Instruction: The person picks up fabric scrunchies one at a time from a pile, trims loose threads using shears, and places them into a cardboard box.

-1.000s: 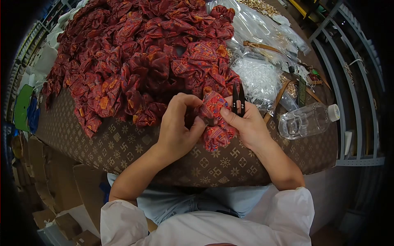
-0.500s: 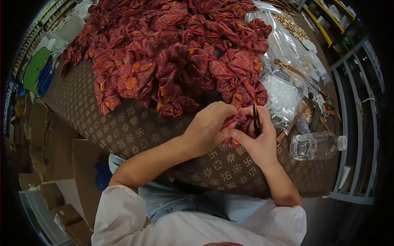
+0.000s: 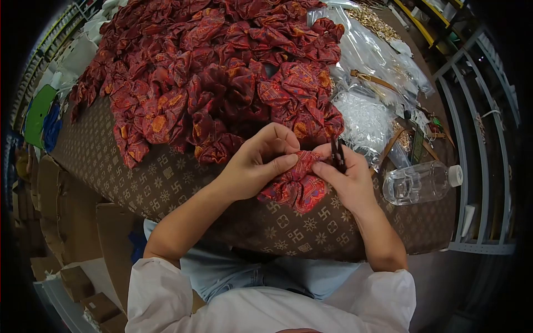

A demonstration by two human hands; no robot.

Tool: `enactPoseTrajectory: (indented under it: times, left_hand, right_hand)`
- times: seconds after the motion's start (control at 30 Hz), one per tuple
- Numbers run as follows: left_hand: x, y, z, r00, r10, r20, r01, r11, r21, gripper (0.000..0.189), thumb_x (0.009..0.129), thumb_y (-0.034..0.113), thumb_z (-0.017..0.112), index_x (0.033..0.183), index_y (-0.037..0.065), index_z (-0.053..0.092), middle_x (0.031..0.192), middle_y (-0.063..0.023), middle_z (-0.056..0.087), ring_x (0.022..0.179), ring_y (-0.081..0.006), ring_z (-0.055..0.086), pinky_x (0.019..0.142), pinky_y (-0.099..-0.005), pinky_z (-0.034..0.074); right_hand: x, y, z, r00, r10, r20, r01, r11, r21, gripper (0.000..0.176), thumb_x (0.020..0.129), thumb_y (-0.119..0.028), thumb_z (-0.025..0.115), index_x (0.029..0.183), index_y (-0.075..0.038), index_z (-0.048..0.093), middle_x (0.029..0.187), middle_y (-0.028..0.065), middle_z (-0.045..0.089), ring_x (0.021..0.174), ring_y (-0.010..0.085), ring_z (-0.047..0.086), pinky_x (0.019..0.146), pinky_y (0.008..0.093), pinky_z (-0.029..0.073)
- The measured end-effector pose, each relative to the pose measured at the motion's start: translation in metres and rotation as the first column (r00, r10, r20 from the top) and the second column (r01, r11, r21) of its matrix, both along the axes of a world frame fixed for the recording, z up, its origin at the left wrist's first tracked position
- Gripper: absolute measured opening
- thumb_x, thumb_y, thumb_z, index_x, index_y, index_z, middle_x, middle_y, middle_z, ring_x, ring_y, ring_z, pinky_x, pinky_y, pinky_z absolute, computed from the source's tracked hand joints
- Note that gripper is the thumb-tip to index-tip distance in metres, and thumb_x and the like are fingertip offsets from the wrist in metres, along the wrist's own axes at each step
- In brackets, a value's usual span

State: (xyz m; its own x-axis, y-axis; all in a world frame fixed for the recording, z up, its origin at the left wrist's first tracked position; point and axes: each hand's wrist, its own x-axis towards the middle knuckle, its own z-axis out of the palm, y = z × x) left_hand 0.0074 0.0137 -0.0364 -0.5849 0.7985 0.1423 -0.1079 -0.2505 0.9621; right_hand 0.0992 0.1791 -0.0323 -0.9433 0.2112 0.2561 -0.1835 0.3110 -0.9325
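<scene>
A small gathered piece of red patterned fabric hangs between my two hands at the near side of the table. My left hand pinches its upper left edge between thumb and index finger. My right hand pinches the upper right edge, and dark small scissors stick up from the same hand, their handles partly hidden by its fingers. Just beyond lies a large heap of similar red gathered fabric pieces.
The table has a brown patterned cover. On its right are a clear bottle with a white cap, plastic bags, a bag of white threads and brown straps. Metal shelving stands at right, cardboard boxes at lower left.
The fabric piece, earlier mostly hidden by my fingers, now hangs spread out in view. My left hand has moved left and its fingers have opened into a looser pinch. The view has shifted slightly.
</scene>
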Motion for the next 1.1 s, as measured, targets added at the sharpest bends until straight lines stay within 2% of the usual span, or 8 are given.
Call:
enactPoseTrajectory:
  times: [0.07,0.2,0.33,0.4,0.43,0.73,1.0,1.1]
  left_hand:
    - [0.001,-0.001,0.006,0.999,-0.048,-0.017,0.048,0.999,-0.001,0.017,0.082,0.003,0.052,0.097,0.003,0.044,0.085,-0.0014,0.051,0.081,-0.0056,0.048,0.071,-0.019,0.039]
    - [0.008,-0.003,0.014,0.994,-0.101,-0.044,0.101,0.995,-0.006,0.022,0.082,0.002,0.052,0.102,0.001,0.045,0.088,-0.0026,0.053,0.083,-0.0071,0.049,0.074,-0.0206,0.04]
    - [0.006,-0.002,0.012,0.957,-0.055,-0.284,0.043,0.998,-0.048,0.022,0.08,0.0,0.053,0.101,-0.001,0.049,0.085,-0.0047,0.057,0.08,-0.0088,0.053,0.072,-0.0218,0.042]
    - [0.006,0.002,0.012,0.923,-0.012,-0.384,-0.005,0.999,-0.043,0.02,0.079,0.0,0.055,0.098,-0.001,0.051,0.082,-0.0054,0.058,0.076,-0.009,0.054,0.069,-0.0216,0.043]
    - [0.007,0.004,0.012,0.877,0.032,-0.479,-0.055,0.998,-0.035,0.018,0.077,0.001,0.057,0.095,-0.001,0.053,0.079,-0.0061,0.059,0.072,-0.0093,0.055,0.066,-0.0213,0.044]
    - [0.002,-0.001,0.012,0.786,0.156,-0.598,-0.222,0.974,-0.039,0.009,0.073,0.002,0.061,0.08,-0.001,0.057,0.07,-0.0043,0.055,0.062,-0.0086,0.051,0.055,-0.0205,0.04]
    - [0.002,-0.002,0.009,0.936,0.088,-0.341,-0.082,0.996,0.03,0.006,0.08,0.002,0.054,0.085,-0.002,0.055,0.078,-0.0036,0.052,0.072,-0.0076,0.048,0.064,-0.0197,0.038]
    - [0.002,-0.002,0.009,0.967,0.051,-0.249,-0.039,0.998,0.053,0.007,0.082,0.003,0.052,0.087,-0.002,0.055,0.081,-0.0027,0.051,0.075,-0.0073,0.048,0.067,-0.0197,0.037]
  right_hand:
    - [0.005,0.007,0.018,0.931,0.243,0.273,-0.073,0.856,-0.512,0.016,0.073,-0.007,0.059,0.088,-0.001,0.059,0.065,-0.0017,0.055,0.049,0.0035,0.043,0.043,0.0172,0.031]
    - [0.005,0.012,0.004,0.917,0.372,0.143,-0.139,0.635,-0.76,0.018,0.073,-0.008,0.059,0.09,-0.002,0.059,0.065,-0.0018,0.054,0.046,0.0011,0.038,0.041,0.0155,0.025]
    - [0.005,0.014,0.007,0.905,0.412,0.105,-0.198,0.627,-0.753,0.018,0.073,-0.007,0.059,0.091,-0.001,0.058,0.066,-0.0018,0.055,0.05,0.0013,0.041,0.043,0.0153,0.028]
    - [0.007,0.013,0.016,0.929,0.331,0.167,-0.189,0.811,-0.554,0.017,0.075,-0.005,0.059,0.091,-0.001,0.057,0.071,-0.0014,0.056,0.058,0.0019,0.046,0.05,0.0159,0.034]
    - [0.006,0.011,0.015,0.928,0.333,0.169,-0.19,0.81,-0.554,0.017,0.075,-0.005,0.059,0.091,-0.001,0.057,0.071,-0.0014,0.056,0.058,0.0019,0.046,0.05,0.0159,0.034]
    - [0.004,0.009,0.006,0.969,0.227,0.1,-0.179,0.919,-0.353,0.014,0.08,-0.006,0.056,0.093,-0.002,0.056,0.076,-0.0022,0.055,0.069,0.0034,0.048,0.061,0.0173,0.039]
    - [0.006,0.009,0.011,0.981,0.153,0.117,-0.093,0.908,-0.41,0.012,0.069,-0.003,0.065,0.08,-0.001,0.06,0.077,0.0063,0.059,0.069,0.0112,0.054,0.061,0.0222,0.042]
    - [0.005,0.007,0.009,0.986,0.155,0.068,-0.103,0.869,-0.485,0.011,0.073,-0.006,0.065,0.082,-0.001,0.062,0.07,0.001,0.059,0.065,0.0066,0.053,0.058,0.0198,0.042]
